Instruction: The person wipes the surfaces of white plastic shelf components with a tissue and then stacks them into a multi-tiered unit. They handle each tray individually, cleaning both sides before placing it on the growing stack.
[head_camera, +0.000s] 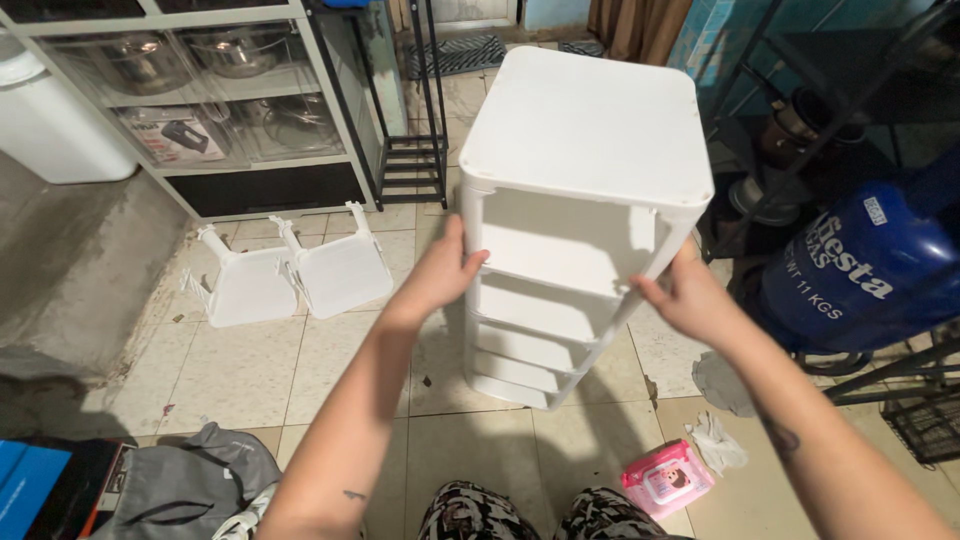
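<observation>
Tiled floor (250, 370), frame centre: white plastic shelf unit (585, 140) stood upright, gripped at front posts by left hand (440, 272) and right hand (690, 295). Two loose white shelf panels (290, 275) lie left; pink wipes pack (667, 478) lower right.

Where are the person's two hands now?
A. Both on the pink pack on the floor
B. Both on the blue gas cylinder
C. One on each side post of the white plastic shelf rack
C: the left hand and right hand each grip a side post of the white shelf rack.
</observation>
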